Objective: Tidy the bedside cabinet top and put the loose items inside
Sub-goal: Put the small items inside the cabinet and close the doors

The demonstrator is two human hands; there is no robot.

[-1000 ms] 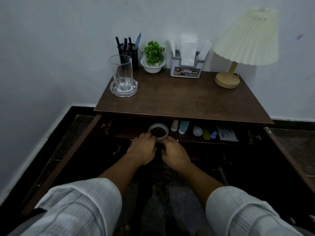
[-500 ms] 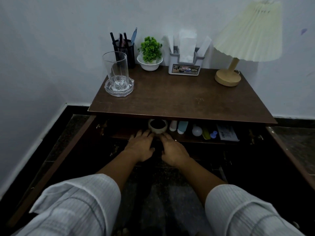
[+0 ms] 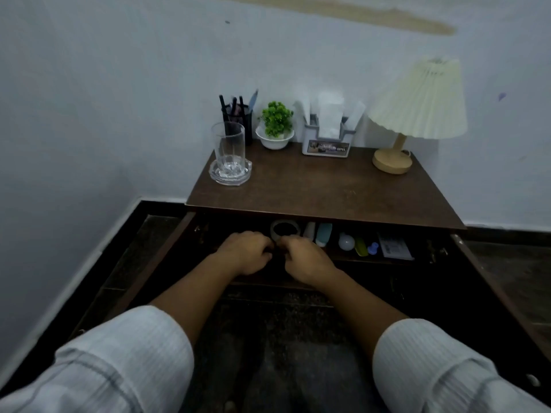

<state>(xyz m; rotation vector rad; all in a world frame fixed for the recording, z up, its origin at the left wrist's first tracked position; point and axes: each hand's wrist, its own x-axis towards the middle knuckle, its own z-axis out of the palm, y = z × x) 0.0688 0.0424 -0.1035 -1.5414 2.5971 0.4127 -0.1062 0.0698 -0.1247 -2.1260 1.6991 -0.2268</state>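
The brown bedside cabinet top (image 3: 322,192) carries a clear glass (image 3: 229,147) on a glass coaster, a black pen holder (image 3: 238,114), a small green plant (image 3: 275,120), a tissue holder (image 3: 326,144) and a cream lamp (image 3: 417,114). On the shelf under the top sit a tape roll (image 3: 284,228), two tubes (image 3: 323,234), a white ball (image 3: 346,242) and a white packet (image 3: 393,248). My left hand (image 3: 246,251) and right hand (image 3: 307,257) lie side by side at the shelf's front, just before the tape roll. Their fingers are curled and I see nothing in them.
Both cabinet doors stand wide open, the left door (image 3: 143,263) and the right door (image 3: 489,278) reaching toward me. A pale wall lies behind and to the left. Dark floor (image 3: 283,338) shows between my sleeved arms.
Both hands' fingers have curled in from lying flat near the tape roll. The camera has pulled back and risen, so more wall is in view.
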